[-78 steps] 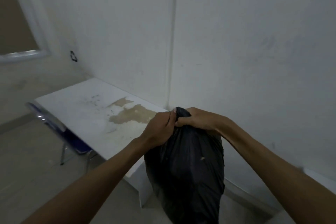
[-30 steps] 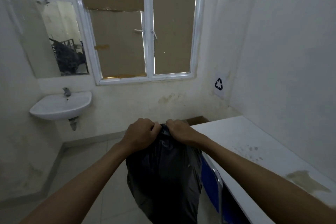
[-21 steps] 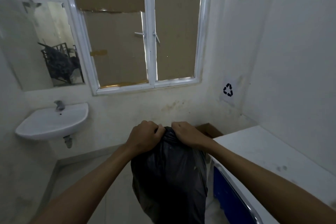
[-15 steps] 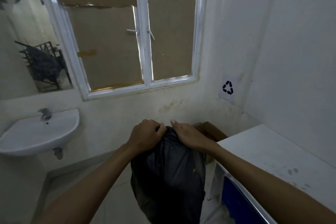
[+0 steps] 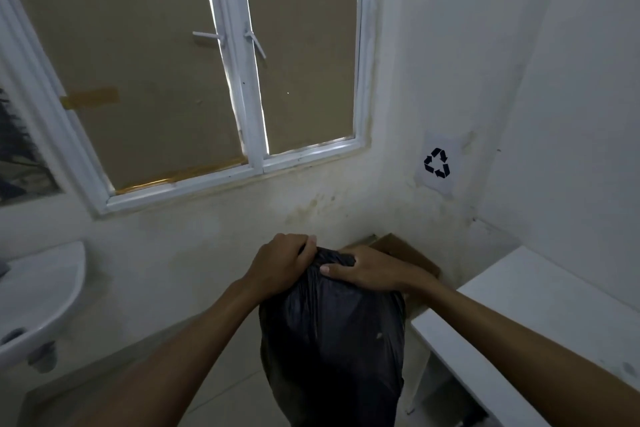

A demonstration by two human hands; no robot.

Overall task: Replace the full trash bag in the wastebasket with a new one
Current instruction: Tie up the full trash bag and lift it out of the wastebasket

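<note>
The full black trash bag [image 5: 332,340] hangs in the air in front of the person, held up by its gathered neck at the middle of the head view. The left hand [image 5: 280,265] grips the bunched plastic from the left, its fingers curled over the top of the neck. The right hand [image 5: 367,269] holds the same neck from the right, its fingers wrapped around the plastic and its thumb lying along the near side. The two hands sit just beside each other, almost touching at the top of the bag. The body of the bag bulges below them and runs out of the bottom of the picture, so whether it touches the floor cannot be told.

A white bench [image 5: 540,319] stands to the right of the bag against the wall. Behind the right hand a brown cardboard box [image 5: 401,250] sits in the corner, probably on the floor, though its base is hidden. Above it a recycling sign [image 5: 437,163] is stuck on the wall. A white-framed window [image 5: 256,104] backed with cardboard fills the wall ahead, and a white sink [image 5: 38,295] juts out at the left edge.
</note>
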